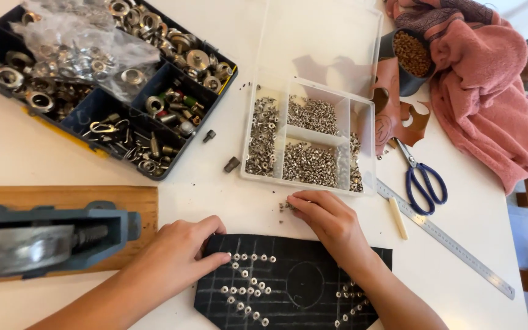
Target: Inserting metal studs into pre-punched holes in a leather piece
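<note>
While your left hand lies flat, fingers spread, steadying the black piece on the surface, your right hand, fingers pinched, picks at loose rivets just below the clear box; seating one likely needs care.

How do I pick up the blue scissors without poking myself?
Take the scissors by the blue handle loops, reaching from the near, ruler side. The loops point towards you and lie free on the table; the blades point away, towards the brown leather piece.
</note>
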